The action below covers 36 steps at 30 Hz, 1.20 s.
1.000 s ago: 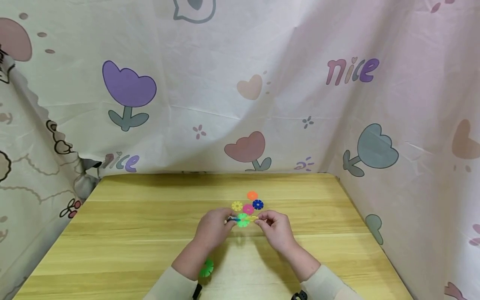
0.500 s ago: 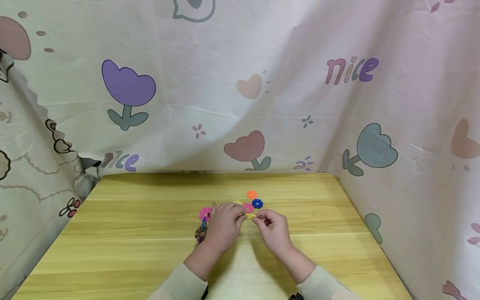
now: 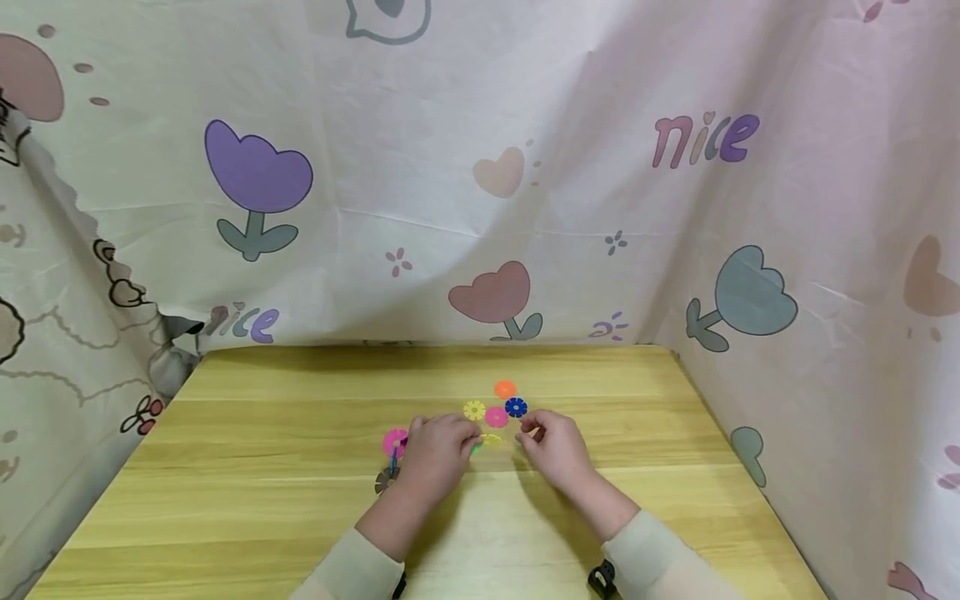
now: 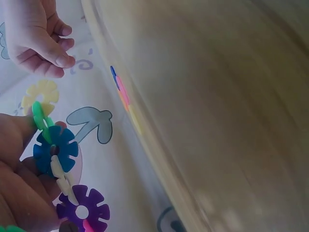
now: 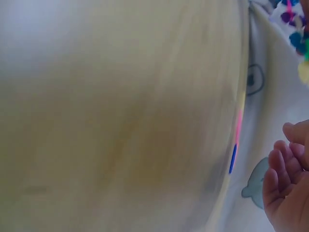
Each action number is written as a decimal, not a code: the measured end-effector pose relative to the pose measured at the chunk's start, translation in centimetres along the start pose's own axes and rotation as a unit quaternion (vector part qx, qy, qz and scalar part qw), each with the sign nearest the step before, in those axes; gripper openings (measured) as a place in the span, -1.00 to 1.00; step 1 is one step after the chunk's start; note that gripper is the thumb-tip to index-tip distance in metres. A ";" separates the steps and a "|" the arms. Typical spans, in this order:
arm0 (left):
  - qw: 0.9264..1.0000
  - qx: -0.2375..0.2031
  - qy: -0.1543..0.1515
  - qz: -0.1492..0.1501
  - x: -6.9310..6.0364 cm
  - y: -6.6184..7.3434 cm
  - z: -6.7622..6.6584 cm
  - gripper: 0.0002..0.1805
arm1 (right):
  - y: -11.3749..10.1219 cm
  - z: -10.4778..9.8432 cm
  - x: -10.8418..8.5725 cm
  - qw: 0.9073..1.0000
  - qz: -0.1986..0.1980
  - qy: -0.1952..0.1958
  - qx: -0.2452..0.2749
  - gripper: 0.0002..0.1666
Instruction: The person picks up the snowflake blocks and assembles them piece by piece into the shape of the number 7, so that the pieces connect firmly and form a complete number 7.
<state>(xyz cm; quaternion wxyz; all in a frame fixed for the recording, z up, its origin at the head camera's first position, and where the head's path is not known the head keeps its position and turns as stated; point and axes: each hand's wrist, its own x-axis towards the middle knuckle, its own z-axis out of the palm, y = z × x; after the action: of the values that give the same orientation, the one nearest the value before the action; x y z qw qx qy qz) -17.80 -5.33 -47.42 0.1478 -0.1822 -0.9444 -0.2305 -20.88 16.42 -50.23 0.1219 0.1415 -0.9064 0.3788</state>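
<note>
A chain of notched discs is held by the left hand [image 3: 438, 454]; in the left wrist view a green disc [image 4: 38, 116], a blue disc [image 4: 55, 151], a white disc [image 4: 63, 179] and a purple disc [image 4: 84, 210] link together, with a yellow disc [image 4: 42, 95] at the end. The fingers pinch near the green and blue discs. In the head view a pink disc [image 3: 394, 443] and a dark disc [image 3: 386, 480] hang left of that hand. The right hand [image 3: 558, 450] is off the yellow end disc [image 3: 491, 439], its fingers loosely bent around nothing.
On the wooden table [image 3: 300, 433], beyond the hands, lie an orange disc [image 3: 506, 389], a dark blue disc [image 3: 516, 407], a loose pink disc [image 3: 497, 417] and a loose yellow disc [image 3: 474, 410]. A patterned cloth [image 3: 420, 233] stands behind the table.
The right hand has let go of the yellow disc and moved slightly right. The left hand first moved right, then back left with the chain, whose pink and dark discs now show at its left.
</note>
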 end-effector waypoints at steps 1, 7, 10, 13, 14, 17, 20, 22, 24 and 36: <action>1.000 -0.002 -0.003 0.000 0.0 0.0 0.0 -0.93 | 0.3 -0.1 0.3 1.000 0.003 0.002 -0.017 -0.86; 1.000 -0.002 -0.011 -0.006 -0.2 -0.2 0.1 -0.94 | 1.1 -0.2 2.1 0.996 0.026 -0.013 -0.089 -0.69; 1.000 -0.004 -0.010 -0.005 -0.2 -0.5 -0.1 -0.95 | 1.3 0.1 3.3 0.992 0.035 -0.024 -0.121 -0.58; 1.000 -0.009 -0.010 -0.003 -0.2 -0.7 -0.2 -0.93 | 1.6 0.5 4.4 0.987 0.052 -0.038 -0.144 -0.50; 1.000 -0.010 -0.011 -0.003 -0.2 -0.7 -0.2 -0.92 | 1.7 0.6 4.7 0.986 0.057 -0.045 -0.149 -0.48; 1.000 -0.015 -0.012 -0.005 -0.3 -0.8 0.0 -0.92 | 2.0 0.9 5.5 0.982 0.075 -0.063 -0.160 -0.41; 1.000 -0.021 -0.011 -0.005 -0.4 -0.9 0.3 -0.95 | 2.3 1.3 5.9 0.978 0.082 -0.077 -0.175 -0.48; 1.000 -0.024 -0.010 -0.006 -0.6 -1.1 0.5 -0.95 | 2.6 1.7 5.9 0.975 0.082 -0.085 -0.188 -0.58; 1.000 -0.029 -0.008 -0.007 -0.9 -1.3 0.8 -0.95 | 3.0 2.0 5.8 0.973 0.080 -0.092 -0.198 -0.60; 0.999 -0.032 0.002 0.011 -0.3 -1.4 1.1 -0.96 | 3.2 2.2 6.4 0.974 0.081 -0.076 -0.199 -0.70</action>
<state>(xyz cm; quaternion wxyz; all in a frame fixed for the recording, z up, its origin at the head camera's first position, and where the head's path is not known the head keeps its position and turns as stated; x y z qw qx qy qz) -18.29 -6.08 -48.99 0.1463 -0.1968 -0.9342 -0.2589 -28.21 15.95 -51.72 0.0476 0.0689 -0.9786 0.1881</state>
